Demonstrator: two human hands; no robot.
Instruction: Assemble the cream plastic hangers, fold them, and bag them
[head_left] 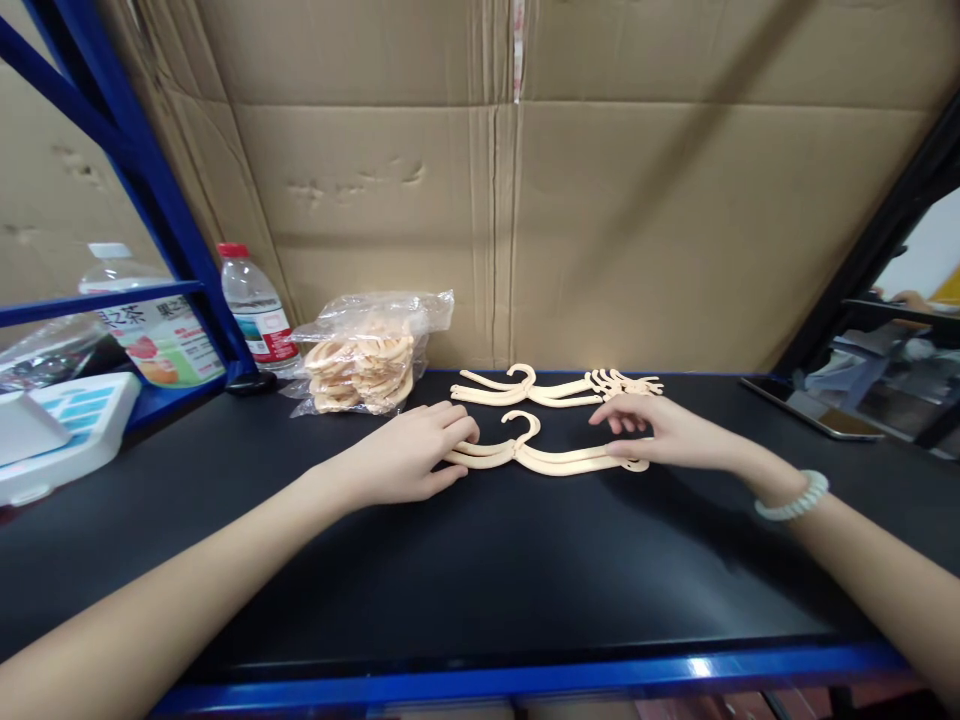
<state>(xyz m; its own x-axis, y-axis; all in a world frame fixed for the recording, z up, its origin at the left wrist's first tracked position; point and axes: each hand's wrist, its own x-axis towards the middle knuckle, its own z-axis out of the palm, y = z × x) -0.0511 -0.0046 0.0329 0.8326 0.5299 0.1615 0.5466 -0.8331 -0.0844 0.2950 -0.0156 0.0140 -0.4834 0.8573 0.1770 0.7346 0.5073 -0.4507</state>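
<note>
A small stack of cream plastic hangers (pixel 547 457) lies flat on the black tabletop (pixel 480 560) in front of me. My left hand (pixel 409 455) rests on the stack's left end, fingers laid over the arm. Over at the right end is my right hand (pixel 660 432), thumb under and fingers above that arm. A second stack of the same hangers (pixel 559 388) lies just behind, untouched, near the cardboard wall.
A clear plastic bag of cream rings (pixel 364 360) sits at the back left. Two bottles (pixel 255 310) stand by a blue shelf post (pixel 161 200). A white device (pixel 60 425) is at far left, a phone (pixel 814 410) at right. Cardboard (pixel 525 200) closes the back.
</note>
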